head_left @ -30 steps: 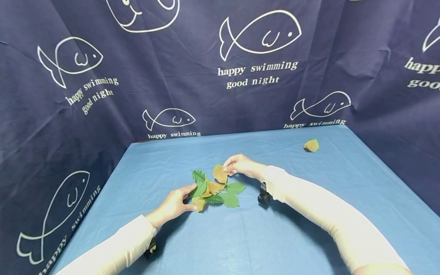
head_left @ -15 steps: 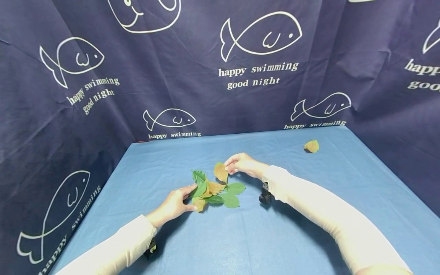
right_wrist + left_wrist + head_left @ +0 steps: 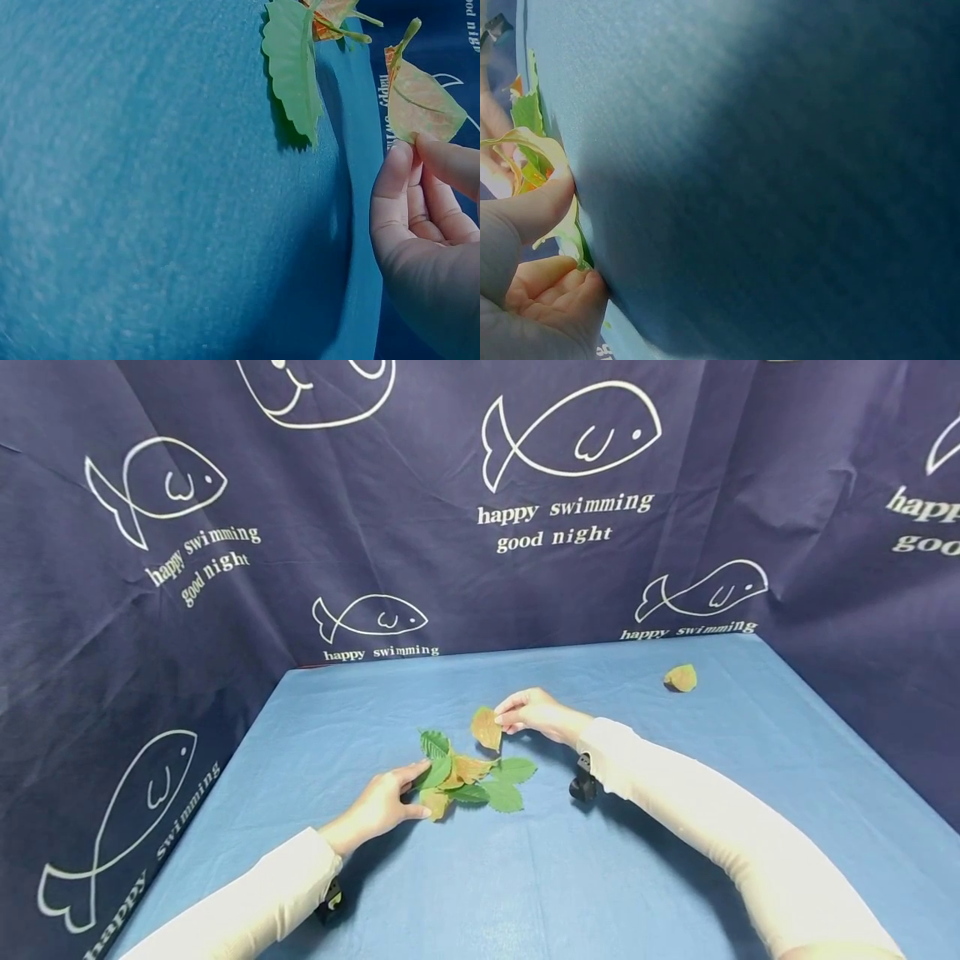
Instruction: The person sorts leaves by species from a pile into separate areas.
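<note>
In the head view my right hand point(image 3: 534, 714) pinches a yellow-brown leaf point(image 3: 486, 727) by its edge between thumb and fingertips. The right wrist view shows this same leaf point(image 3: 424, 101) raised off the cloth, stem end up. My left hand point(image 3: 381, 803) rests at the left side of a leaf cluster, its thumb on a yellow leaf point(image 3: 435, 804) and its fingertips at a green leaf point(image 3: 434, 773). Within the cluster lie a brownish-yellow leaf point(image 3: 471, 768) in the middle and green leaves point(image 3: 503, 795) on the right. The left wrist view shows the thumb point(image 3: 551, 199) pressing down on a leaf edge.
A single yellow leaf point(image 3: 681, 677) lies far off at the back right of the blue cloth point(image 3: 600, 877). Dark blue curtains point(image 3: 420, 527) with white fish drawings stand behind and at both sides.
My right hand has moved slightly up and away from the cluster, carrying the yellow-brown leaf, so a gap now shows below it. The left hand has stayed in place.
</note>
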### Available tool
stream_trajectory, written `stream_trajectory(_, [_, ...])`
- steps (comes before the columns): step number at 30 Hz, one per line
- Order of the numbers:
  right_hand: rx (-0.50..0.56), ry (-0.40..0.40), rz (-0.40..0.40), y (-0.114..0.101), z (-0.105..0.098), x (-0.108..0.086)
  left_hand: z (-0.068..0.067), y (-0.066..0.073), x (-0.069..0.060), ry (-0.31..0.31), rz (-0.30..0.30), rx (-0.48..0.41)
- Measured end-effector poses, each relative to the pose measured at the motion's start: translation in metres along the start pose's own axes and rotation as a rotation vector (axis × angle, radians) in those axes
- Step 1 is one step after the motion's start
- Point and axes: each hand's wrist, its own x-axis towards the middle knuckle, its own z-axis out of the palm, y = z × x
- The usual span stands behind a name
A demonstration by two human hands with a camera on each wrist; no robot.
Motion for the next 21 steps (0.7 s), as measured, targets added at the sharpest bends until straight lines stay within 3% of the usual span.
stream_trajectory(21, [0.016, 0.043, 0.022, 0.0013, -0.0077, -0.0036, 0.0013, -0.0007, -0.0004, 0.004, 0.007, -0.007])
